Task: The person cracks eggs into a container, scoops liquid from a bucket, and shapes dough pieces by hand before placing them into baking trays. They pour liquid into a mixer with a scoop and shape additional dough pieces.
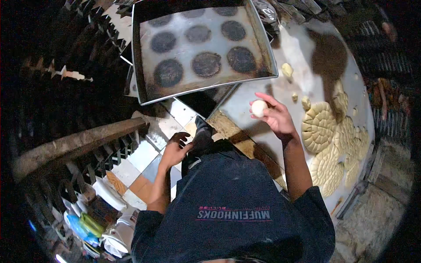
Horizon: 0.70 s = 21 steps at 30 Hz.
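A small round ball of pale dough (259, 108) rests in my right hand (280, 117), the fingers curled around it above the edge of the work table. My left hand (176, 150) hangs lower, over the tiled floor, with its fingers loosely apart and nothing in them. Ahead of both hands is a large square metal baking pan (206, 48) with dark round marks on its base. To the right of my right hand, flattened rounds of dough (319, 127) scored into many pieces lie on the table (250, 98).
Small dough lumps (287, 69) lie scattered near the pan's right side. A wooden beam (83, 142) runs along the left over slats. Plastic bags and white containers (118, 236) sit at the lower left. Patchwork tiles (142, 155) cover the floor.
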### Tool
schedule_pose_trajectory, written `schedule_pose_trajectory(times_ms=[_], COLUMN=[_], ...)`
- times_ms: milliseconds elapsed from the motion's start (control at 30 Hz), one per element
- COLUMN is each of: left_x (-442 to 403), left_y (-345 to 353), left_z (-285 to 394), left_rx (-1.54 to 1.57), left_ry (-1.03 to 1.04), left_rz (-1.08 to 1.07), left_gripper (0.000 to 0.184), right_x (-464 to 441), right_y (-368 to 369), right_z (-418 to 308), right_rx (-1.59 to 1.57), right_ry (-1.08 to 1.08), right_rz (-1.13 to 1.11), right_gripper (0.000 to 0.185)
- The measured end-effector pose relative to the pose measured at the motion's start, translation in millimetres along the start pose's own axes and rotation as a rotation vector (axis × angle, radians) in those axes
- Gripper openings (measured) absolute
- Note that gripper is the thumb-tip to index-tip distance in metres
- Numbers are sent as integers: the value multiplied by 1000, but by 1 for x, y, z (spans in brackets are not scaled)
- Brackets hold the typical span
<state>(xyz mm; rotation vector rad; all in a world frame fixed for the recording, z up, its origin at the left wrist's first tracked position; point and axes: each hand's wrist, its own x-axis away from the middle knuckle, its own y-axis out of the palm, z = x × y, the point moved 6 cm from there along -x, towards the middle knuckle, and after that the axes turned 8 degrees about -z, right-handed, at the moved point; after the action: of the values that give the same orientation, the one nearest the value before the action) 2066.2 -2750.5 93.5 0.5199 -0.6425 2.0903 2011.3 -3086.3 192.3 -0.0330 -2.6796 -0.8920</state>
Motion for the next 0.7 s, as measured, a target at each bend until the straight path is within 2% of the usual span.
schedule_pose_trajectory(times_ms=[100, 167, 200, 267, 300, 333, 400, 433, 533, 600, 667, 700], left_x=[-11, -12, -12, -12, -13, -14, -16, -17, -16, -11, -9, -6], left_y=[-10, -18, -23, -27, -28, -28, -28, -27, -23, -22, -16, -14], left_z=[-2, -6, -8, -13, -16, -19, -19, -18, -19, -17, -39, -41], left_rx=[-34, 5, 18, 43, 60, 75, 37, 55, 100, 146, 209, 179], left_ry=[74, 35, 38, 4, 14, 24, 35, 34, 11, -2, -23, -44], left_rz=[26, 33, 49, 52, 72, 88, 87, 91, 92, 106, 100, 78], left_gripper=[40, 39, 38, 34, 34, 34, 34, 33, 32, 32, 33, 33], right_x=[-12, -29, -40, -62, -77, -93, -119, -131, -141, -128, -97, -84], right_y=[28, 27, 30, 29, 26, 18, 21, 12, 6, 8, 8, -37], right_z=[-37, -58, -66, -85, -91, -91, -102, -97, -85, -97, -140, -152], right_rx=[-62, 430, 441, 688, 795, 795, 1483, 1526, 1748, 1777, 1465, 1338], right_ry=[-98, -176, -178, -156, -319, -317, -495, -412, -382, -370, -547, -526], right_rz=[-4, 77, 73, 210, 223, 223, 217, 254, 107, 90, 292, 501], right_gripper=[52, 44, 44, 36, 33, 33, 34, 36, 48, 54, 49, 44])
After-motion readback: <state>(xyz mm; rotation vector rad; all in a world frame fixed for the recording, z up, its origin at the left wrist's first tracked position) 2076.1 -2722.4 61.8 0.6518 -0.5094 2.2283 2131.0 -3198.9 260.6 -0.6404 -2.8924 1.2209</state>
